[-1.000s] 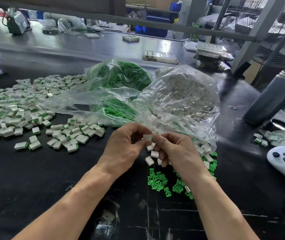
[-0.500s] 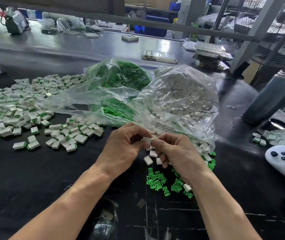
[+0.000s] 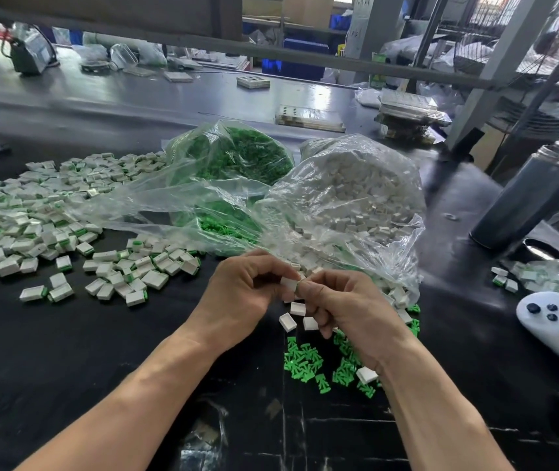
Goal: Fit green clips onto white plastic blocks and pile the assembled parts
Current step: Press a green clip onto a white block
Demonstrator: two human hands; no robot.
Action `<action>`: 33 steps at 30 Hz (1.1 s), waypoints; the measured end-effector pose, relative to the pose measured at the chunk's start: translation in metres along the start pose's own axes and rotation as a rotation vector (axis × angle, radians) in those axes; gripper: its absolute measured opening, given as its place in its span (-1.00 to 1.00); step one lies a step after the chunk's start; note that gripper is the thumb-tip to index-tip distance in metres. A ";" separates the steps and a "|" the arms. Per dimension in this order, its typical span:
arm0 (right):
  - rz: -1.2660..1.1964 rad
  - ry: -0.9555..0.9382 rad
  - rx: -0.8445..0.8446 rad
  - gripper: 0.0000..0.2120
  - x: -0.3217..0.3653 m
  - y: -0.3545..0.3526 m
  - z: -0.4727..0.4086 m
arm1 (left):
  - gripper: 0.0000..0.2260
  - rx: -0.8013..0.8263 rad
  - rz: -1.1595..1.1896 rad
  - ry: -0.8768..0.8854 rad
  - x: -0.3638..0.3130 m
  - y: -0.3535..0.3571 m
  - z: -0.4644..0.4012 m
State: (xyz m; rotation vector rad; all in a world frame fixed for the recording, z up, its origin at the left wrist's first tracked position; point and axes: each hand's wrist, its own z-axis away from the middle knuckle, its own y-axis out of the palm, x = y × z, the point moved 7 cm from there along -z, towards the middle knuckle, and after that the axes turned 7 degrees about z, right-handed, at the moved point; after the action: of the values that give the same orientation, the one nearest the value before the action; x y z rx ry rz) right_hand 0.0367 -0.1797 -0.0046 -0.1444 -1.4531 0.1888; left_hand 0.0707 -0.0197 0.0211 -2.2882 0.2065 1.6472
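left hand (image 3: pixel 240 294) and right hand (image 3: pixel 346 307) pinching white block (image 3: pixel 289 284) (above green clips (image 3: pixel 305 363))

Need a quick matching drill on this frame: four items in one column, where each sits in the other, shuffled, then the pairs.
Items
1. white block
2. loose green clips
3. assembled parts
4. grey bottle

Places
A. spread over the table on the left
B. standing at the right edge
C. pinched between the left hand and right hand
D. lying on the table below the hands

Pairs: 1-C, 2-D, 3-A, 4-B
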 end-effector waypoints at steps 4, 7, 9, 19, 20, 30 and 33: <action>-0.008 0.012 0.011 -0.78 -0.001 0.000 -0.001 | -0.71 0.010 0.016 0.008 -0.001 0.000 0.000; -0.004 0.015 0.020 -0.76 -0.001 0.002 0.000 | -0.71 0.030 0.001 -0.003 0.000 0.001 0.001; -0.017 0.023 0.008 -0.78 -0.002 0.002 0.000 | -0.71 0.025 0.001 -0.018 0.002 0.001 0.002; -0.181 0.039 -0.158 -0.84 0.000 0.006 0.001 | -0.76 -0.111 -0.028 -0.049 0.009 0.002 0.005; -0.200 0.032 -0.174 -0.84 0.001 0.006 0.001 | -0.78 -0.111 -0.020 -0.054 0.010 0.001 0.005; -0.176 -0.057 -0.225 -0.86 0.013 0.002 0.004 | -0.88 -0.112 0.245 -0.116 0.019 -0.001 0.001; -0.211 -0.045 -0.226 -0.76 0.014 0.004 0.005 | -0.87 -0.110 0.250 -0.103 0.018 -0.001 0.000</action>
State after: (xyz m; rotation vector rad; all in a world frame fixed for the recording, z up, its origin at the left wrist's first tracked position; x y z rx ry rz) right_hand 0.0333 -0.1733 0.0086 -0.1704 -1.5211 -0.1462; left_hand 0.0764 -0.0171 0.0046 -2.3272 0.4011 1.9382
